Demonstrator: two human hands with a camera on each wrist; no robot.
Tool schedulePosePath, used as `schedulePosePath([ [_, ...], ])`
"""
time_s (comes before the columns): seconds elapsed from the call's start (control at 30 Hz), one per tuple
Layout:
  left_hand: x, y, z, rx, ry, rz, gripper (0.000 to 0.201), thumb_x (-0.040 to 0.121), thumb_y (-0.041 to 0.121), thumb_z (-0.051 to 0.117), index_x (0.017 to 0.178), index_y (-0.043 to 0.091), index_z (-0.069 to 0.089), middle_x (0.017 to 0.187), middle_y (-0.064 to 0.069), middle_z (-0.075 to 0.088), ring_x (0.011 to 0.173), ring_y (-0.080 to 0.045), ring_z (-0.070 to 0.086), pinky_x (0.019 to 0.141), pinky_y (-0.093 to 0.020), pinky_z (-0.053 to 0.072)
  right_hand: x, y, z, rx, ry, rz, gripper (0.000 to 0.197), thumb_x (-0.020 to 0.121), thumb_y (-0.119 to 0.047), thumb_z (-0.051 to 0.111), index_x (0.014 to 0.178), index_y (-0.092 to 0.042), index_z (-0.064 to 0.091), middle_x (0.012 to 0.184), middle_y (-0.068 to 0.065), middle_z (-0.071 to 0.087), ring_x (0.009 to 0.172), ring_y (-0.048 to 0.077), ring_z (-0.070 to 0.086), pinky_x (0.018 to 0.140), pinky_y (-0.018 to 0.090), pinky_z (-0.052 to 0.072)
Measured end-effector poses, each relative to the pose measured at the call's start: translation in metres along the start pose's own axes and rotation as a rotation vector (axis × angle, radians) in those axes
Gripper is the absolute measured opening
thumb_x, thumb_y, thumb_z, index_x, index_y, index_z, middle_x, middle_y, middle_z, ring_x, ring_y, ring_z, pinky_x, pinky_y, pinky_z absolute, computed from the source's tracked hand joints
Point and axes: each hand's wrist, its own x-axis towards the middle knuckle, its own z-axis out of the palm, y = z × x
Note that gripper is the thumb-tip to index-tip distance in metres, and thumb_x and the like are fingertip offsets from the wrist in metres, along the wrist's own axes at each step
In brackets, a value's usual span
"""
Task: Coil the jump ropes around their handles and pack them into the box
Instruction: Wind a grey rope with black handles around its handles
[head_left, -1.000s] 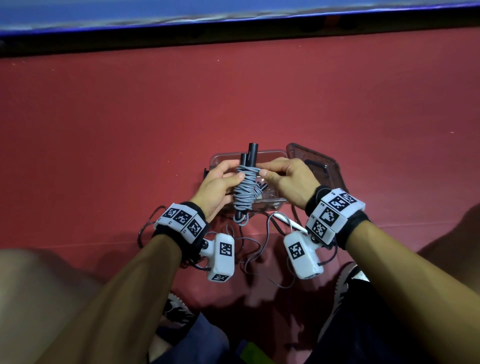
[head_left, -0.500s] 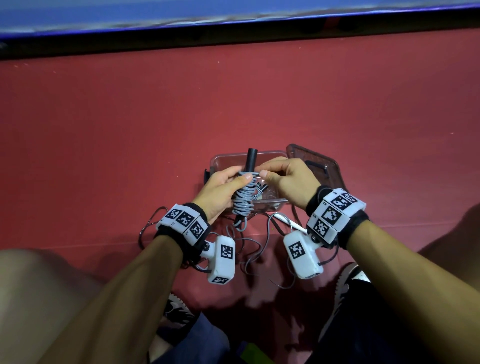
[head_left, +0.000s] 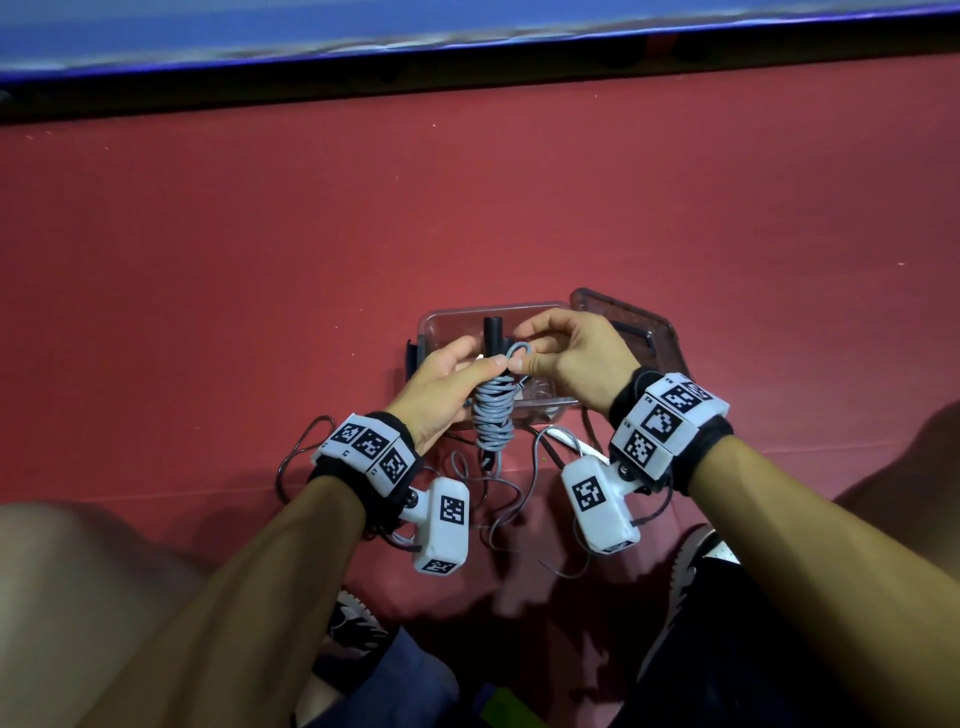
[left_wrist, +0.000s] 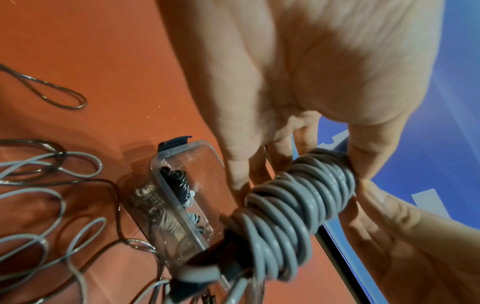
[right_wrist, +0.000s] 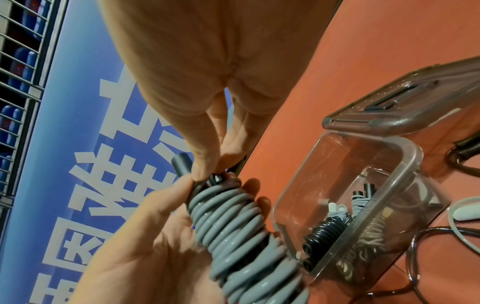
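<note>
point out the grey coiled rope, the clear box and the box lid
grey coiled rope (head_left: 493, 415), head view, middle of the wound coils
clear box (right_wrist: 407, 156), right wrist view, far rim corner
box lid (head_left: 631, 325), head view, its flat top beside the box

We note grey rope (head_left: 493, 415) smooth, rubbery, slightly glossy, handles (head_left: 493, 332) matt black plastic, box (right_wrist: 384, 185) clear glossy plastic, floor (head_left: 467, 208) matt red

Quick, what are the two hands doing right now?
Left hand: holding the coiled grey jump rope.
Right hand: pinching the rope's last loop at the top of the coil.
</note>
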Motion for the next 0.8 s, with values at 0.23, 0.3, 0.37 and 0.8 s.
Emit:
schedulePosePath([
  [0.23,0.004,0.001,0.001,-0.006,0.07,-0.003,0.02,0.1,0.005,0.051,0.116,0.006,0.063,0.098,-0.007,0.073,0.089,-0.016,0.071,0.096,-0.048,0.053,-0.002,0.0,0.003,0.009,0.003,0.015,0.016,0.084,0.002,0.075,0.088,-0.011,0.067,0.081,0.011,0.074,0.071,0.015,0.07,0.071,0.026,0.056],
  [0.3,0.004,0.001,0.001,0.001,0.074,0.013,0.021,0.1,0.002,0.051,0.116,0.003,0.063,0.098,-0.008,0.073,0.09,-0.017,0.069,0.094,-0.044,0.053,0.001,0.004,0.003,-0.085,0.037,0.007,0.016,0.081,-0.004,0.079,0.083,-0.015,0.068,0.081,0.009,0.076,0.079,0.023,0.073,0.08,0.035,0.059],
  [0.37,0.003,0.001,0.001,-0.002,0.067,0.012,0.02,0.1,0.001,0.051,0.114,0.005,0.064,0.098,-0.009,0.073,0.092,-0.019,0.068,0.094,-0.044,0.053,0.002,0.006,0.004,-0.164,0.046,-0.009,0.017,0.079,-0.006,0.079,0.08,-0.02,0.068,0.079,0.003,0.076,0.081,0.024,0.073,0.084,0.04,0.059],
  [0.8,-0.001,-0.002,-0.002,0.089,0.073,0.007,0.037,0.074,0.042,0.074,0.096,0.012,0.078,0.109,-0.027,0.072,0.101,-0.037,0.068,0.1,-0.066,0.047,0.005,0.01,0.005,-0.215,0.075,-0.09,0.012,0.091,-0.013,0.069,0.083,-0.021,0.065,0.073,-0.001,0.07,0.071,0.021,0.072,0.078,0.049,0.06],
])
